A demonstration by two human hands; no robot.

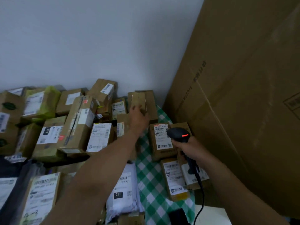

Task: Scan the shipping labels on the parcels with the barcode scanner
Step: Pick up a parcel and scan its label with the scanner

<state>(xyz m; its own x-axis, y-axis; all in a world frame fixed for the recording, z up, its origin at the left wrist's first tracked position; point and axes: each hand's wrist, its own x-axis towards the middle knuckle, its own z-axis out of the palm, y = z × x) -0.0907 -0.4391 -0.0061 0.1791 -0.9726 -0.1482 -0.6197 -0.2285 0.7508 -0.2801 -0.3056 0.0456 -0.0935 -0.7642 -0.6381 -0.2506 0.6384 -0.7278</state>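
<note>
two risks: your left hand fingers, grip hidden, could tip the plain box beyond them; your right hand fingers, clamped on the scanner, may read a neighbouring label.

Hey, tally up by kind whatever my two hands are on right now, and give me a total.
Barcode scanner: 1, gripped in the right hand.
Cardboard box: 1, held at its near edge by the left hand.
Total: 2.
</note>
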